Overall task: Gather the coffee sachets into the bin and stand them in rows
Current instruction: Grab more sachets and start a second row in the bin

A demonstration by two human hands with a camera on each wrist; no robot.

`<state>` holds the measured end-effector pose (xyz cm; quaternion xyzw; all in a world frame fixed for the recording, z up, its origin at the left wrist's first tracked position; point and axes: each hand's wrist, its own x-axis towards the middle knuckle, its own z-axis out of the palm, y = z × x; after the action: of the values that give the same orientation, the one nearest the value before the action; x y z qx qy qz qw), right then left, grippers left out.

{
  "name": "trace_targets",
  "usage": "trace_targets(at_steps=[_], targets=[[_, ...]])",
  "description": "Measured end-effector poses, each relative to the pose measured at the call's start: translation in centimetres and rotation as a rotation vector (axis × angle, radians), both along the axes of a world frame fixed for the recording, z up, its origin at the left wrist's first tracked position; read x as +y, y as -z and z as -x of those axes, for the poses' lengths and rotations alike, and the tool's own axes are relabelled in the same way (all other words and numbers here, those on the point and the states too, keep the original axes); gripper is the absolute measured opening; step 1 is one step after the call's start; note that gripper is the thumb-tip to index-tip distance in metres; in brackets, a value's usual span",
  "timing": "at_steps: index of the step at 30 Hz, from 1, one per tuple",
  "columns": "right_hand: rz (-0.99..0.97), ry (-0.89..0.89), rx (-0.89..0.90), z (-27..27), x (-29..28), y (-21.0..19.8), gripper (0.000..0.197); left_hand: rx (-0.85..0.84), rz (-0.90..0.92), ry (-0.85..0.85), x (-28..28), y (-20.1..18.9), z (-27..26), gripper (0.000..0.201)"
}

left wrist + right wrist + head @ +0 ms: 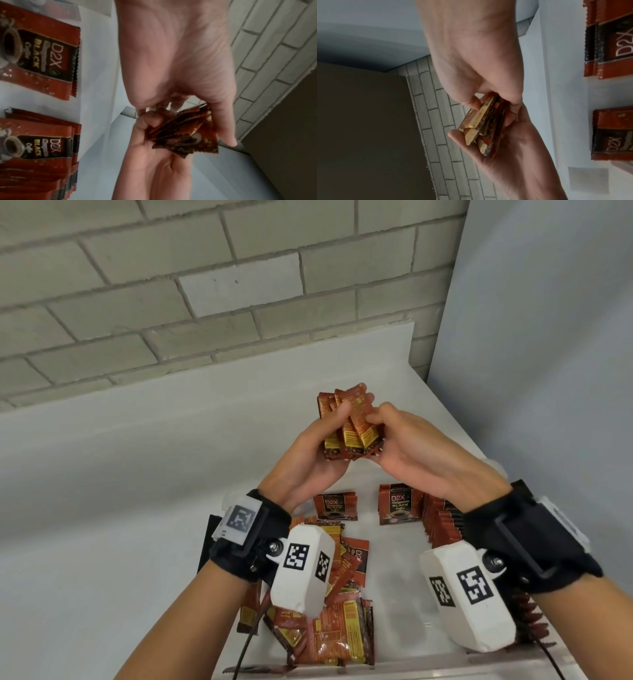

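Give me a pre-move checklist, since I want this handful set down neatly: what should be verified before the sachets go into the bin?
1. Both hands hold the bundle of sachets: left hand, right hand: ok.
2. Bundle edges squared up: not ok, fanned.
3. Free floor in the bin: ok.
4. Standing row along the right wall upright: ok.
5. Loose pile sorted: not ok.
6. Bundle's count: cannot tell.

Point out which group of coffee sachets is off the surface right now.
The bundle of sachets, gripped between the left hand and right hand. The standing rows and the loose pile lie below.
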<state>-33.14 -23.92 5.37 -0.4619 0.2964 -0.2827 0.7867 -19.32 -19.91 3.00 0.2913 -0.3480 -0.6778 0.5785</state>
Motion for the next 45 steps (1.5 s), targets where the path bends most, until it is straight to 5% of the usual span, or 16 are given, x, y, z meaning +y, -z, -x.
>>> trace_targets(at_steps=[5,9,13,18,22,27,30,34,40,45], targets=[[0.165,-0.055,0.079,-0.2,0.5,0.3,0.032,-0.119,-0.008,0.037,0.2,-0.3,0.0,0.051],[0.499,0.082,0.426,-0.2,0.4,0.5,0.022,-0.102,-0.059,0.012,0.6,-0.8,0.4,0.040],[0.757,0.215,0.439,0.2,0.1,0.6,0.047,-0.054,-0.139,-0.044,0.4,-1.2,0.4,0.059],[0.962,-0.061,0.278,0.5,0.8,0.1,0.058,-0.087,-0.108,-0.049,0.4,-1.4,-0.5,0.027],[1.120,-0.110,0.387,0.2,1.3,0.6,0.095,-0.101,-0.127,-0.034,0.9,-1.9,-0.8,0.032],[1.054,-0.060,0.404,0.1,1.0,0.7,0.115,-0.149,-0.151,0.180,1.1,-1.0,-0.2,0.056],[1.003,-0.099,0.420,0.2,0.8,0.8,0.110,-0.220,-0.182,0.194,1.0,-0.7,-0.1,0.076],[1.042,-0.138,0.483,0.2,0.8,1.1,0.087,-0.169,-0.253,0.147,0.8,-1.1,-0.3,0.066],[1.084,-0.122,0.538,-0.1,0.9,1.5,0.080,-0.169,-0.278,0.129,0.7,-1.1,-0.3,0.069],[1.162,0.018,0.545,0.1,0.5,1.3,0.074,-0.199,-0.253,0.099,0.6,-1.0,-0.7,0.029]])
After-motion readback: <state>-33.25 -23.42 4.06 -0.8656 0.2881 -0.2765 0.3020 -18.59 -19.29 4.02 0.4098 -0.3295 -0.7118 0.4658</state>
